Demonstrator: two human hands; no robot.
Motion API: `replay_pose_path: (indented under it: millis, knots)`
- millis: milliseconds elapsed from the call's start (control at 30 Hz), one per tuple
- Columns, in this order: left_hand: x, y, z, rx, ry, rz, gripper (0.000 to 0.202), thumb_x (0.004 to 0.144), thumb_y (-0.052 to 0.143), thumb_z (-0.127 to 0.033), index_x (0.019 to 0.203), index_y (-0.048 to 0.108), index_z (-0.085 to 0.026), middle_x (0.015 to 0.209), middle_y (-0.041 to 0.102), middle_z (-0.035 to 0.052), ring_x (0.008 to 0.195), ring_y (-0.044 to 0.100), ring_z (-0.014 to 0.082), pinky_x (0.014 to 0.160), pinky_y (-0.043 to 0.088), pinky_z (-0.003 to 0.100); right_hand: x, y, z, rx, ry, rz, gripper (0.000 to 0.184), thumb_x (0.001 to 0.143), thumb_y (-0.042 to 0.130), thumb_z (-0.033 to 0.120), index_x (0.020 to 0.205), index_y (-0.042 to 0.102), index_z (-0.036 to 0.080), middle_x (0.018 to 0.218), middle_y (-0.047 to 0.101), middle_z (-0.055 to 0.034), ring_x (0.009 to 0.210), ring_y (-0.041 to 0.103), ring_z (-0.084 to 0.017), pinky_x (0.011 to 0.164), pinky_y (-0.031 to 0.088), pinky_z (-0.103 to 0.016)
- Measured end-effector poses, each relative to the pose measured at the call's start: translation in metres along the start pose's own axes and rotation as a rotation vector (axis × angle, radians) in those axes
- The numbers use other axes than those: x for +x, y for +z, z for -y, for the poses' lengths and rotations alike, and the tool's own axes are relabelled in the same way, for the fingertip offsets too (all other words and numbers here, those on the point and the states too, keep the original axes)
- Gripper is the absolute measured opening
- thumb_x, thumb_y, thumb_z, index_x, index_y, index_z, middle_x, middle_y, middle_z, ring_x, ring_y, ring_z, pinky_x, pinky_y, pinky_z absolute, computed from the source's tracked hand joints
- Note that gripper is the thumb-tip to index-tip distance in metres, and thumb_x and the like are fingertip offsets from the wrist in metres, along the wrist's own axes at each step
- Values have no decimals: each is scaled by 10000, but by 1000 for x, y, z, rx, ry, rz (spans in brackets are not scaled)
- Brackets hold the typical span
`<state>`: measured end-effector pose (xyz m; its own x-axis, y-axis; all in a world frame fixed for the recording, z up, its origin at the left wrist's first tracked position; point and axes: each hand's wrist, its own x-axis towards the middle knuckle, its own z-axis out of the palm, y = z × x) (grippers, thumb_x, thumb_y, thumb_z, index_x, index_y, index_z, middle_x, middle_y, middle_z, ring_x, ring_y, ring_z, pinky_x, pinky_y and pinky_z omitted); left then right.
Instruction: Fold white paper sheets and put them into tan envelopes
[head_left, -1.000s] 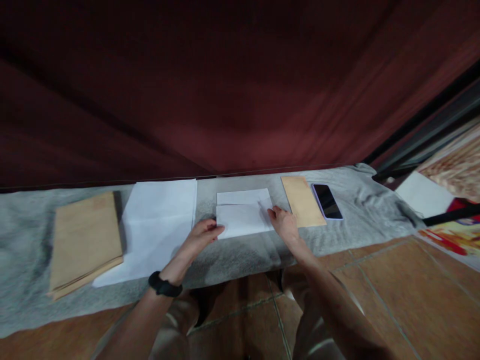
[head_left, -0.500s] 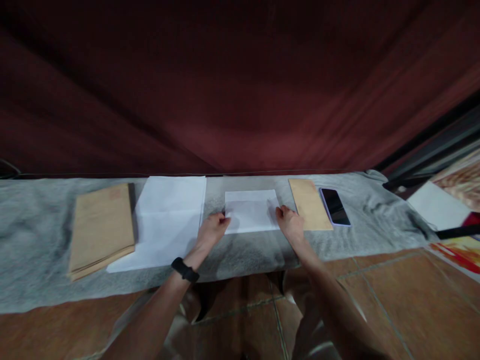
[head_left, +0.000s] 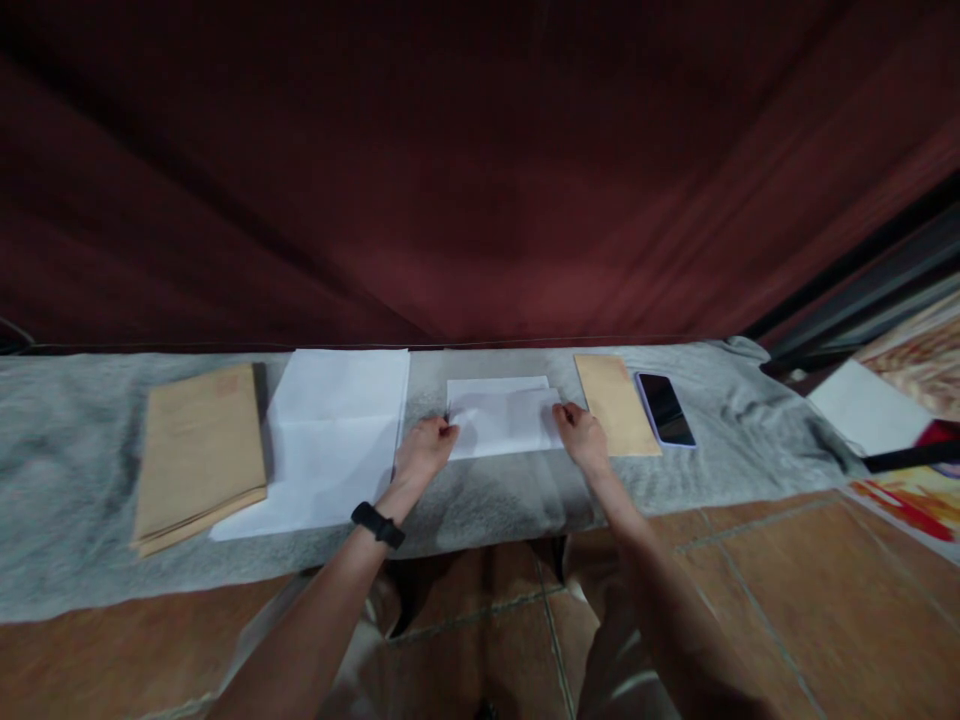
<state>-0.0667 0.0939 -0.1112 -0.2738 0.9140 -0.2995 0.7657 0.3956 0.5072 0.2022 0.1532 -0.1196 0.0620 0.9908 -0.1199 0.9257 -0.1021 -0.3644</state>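
A folded sheet of white paper (head_left: 501, 422) lies crosswise in front of me, its upper layer a little short of the back edge. My left hand (head_left: 426, 446) pinches its left side, fingers closed. At the opposite side my right hand (head_left: 582, 436) has thumb and fingers closed on the paper's edge. Just beyond that hand lies a single tan envelope (head_left: 619, 405). Left of my left hand are larger white sheets (head_left: 337, 440), flat and with a crease across them.
A stack of brown envelopes (head_left: 199, 450) overlaps the white sheets at the left. On the right lies a phone (head_left: 666, 410) in a purple case. Grey cloth (head_left: 757, 430) covers the narrow table. A dark red curtain (head_left: 480, 200) hangs behind it.
The paper's upper layer has shifted slightly at the back and right, its fold showing a little differently. Both hands keep their hold at the sides.
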Motion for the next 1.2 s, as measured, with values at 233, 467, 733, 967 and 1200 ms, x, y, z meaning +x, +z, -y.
replay_pose_path:
  millis: [233, 467, 733, 967, 1200]
  knots:
    - [8, 3, -4, 37, -16, -74, 287, 954, 501, -370, 930, 730, -198, 889, 767, 101, 838, 705, 249, 651, 425, 293, 7, -3, -17, 296, -105, 107, 352, 949, 459, 417, 863, 707, 182, 730, 668, -4, 696, 601, -155, 599, 385, -229]
    - [9, 6, -7, 94, -15, -109, 321, 976, 475, -385, 996, 736, -198, 967, 777, 124, 918, 718, 280, 730, 478, 322, 2, -1, -4, -21, -71, 69, 299, 999, 461, 348, 980, 724, 208, 914, 754, -47, 848, 686, -178, 674, 411, -239]
    - [5, 6, -13, 142, -29, -148, 355, 999, 448, -404, 1063, 722, -188, 969, 771, 150, 940, 726, 310, 714, 474, 341, -12, 2, 11, -263, -50, -14, 333, 1069, 397, 377, 1164, 671, 211, 990, 772, -107, 949, 742, -231, 781, 470, -287]
    - [1, 9, -18, 202, -30, -182, 377, 1008, 419, -410, 1111, 690, -169, 964, 766, 166, 940, 726, 323, 742, 487, 356, -17, 10, 14, -303, -87, -128, 327, 1071, 372, 326, 1166, 631, 150, 1056, 738, -143, 957, 715, -249, 846, 469, -328]
    - [-2, 11, -19, 248, -10, -196, 366, 1017, 406, -391, 1134, 665, -160, 1002, 767, 174, 973, 731, 329, 772, 501, 359, -15, 17, 19, -170, -319, -236, 391, 1039, 402, 251, 1371, 560, 118, 1397, 591, -190, 1265, 550, -298, 1063, 415, -425]
